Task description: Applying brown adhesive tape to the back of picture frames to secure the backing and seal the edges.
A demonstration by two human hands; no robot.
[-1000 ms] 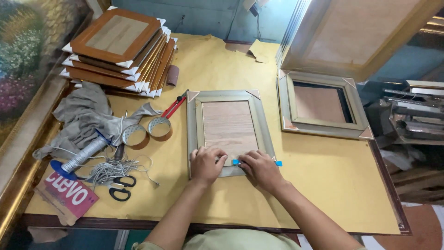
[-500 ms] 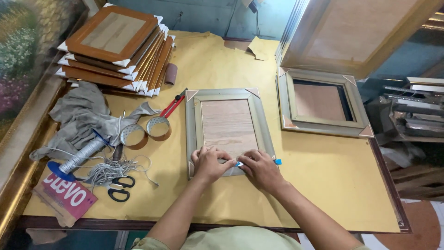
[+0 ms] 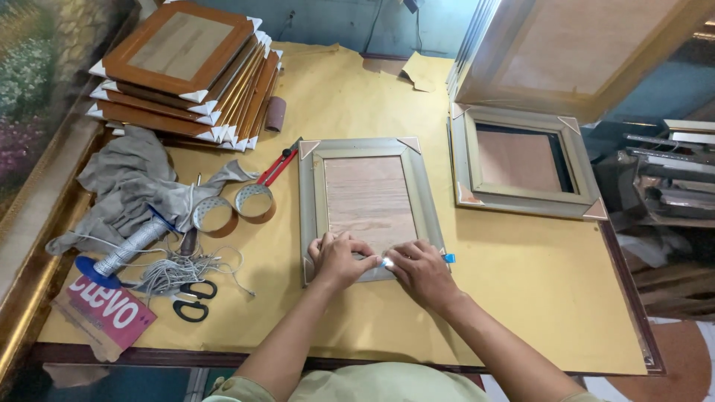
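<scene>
Both hands, left (image 3: 339,259) and right (image 3: 421,269), press the frame's (image 3: 366,152) 6 o'clock edge; right fingers pinch a blue tool (image 3: 449,258) (left flat). Backing seated, fastening unfinished.

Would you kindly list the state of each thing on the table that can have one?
Frame: flat, back up, both hands on its near edge.
Left hand: pressing the frame.
Right hand: holding a small blue tool.
Second frame: flat, untouched.
Frame stack: piled, corners capped.
Scissors: closed, lying flat.
Tape rolls: lying flat.
</scene>
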